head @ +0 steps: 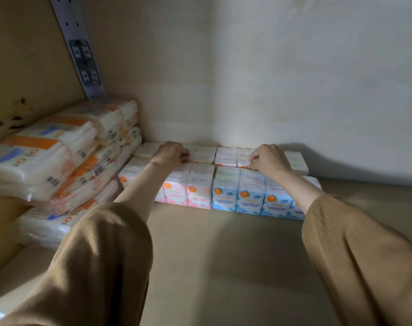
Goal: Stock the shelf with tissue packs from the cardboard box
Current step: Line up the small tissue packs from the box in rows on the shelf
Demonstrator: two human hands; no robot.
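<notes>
**Hands at the back row**

The back-row tissue packs (226,156) sit at the shelf's (223,255) 12 o'clock, behind pink and blue front packs (223,196). The left hand (169,152) and right hand (268,161) pinch their near edge. The bigger packs (59,161) are stacked at 9 o'clock.

the shelf (223,267) interior is dim, with one soft pool of light falling from behind the camera onto the middle. it is brightest on the back wall (223,128) just above the tissue packs (225,196) and on their printed fronts, which stay partly readable. a long dark shadow runs right along the foot of that wall, and softer shadows lie on the board beside the sleeves (94,267). the side panel (24,55) and the corners fall off into brown murk. the wrapped bundles (47,161) at left look soft, with faint glare on their plastic. wide-angle stretch tilts the metal upright (75,43) and balloons the sleeves at the bottom edge. fine grain throughout.
</notes>
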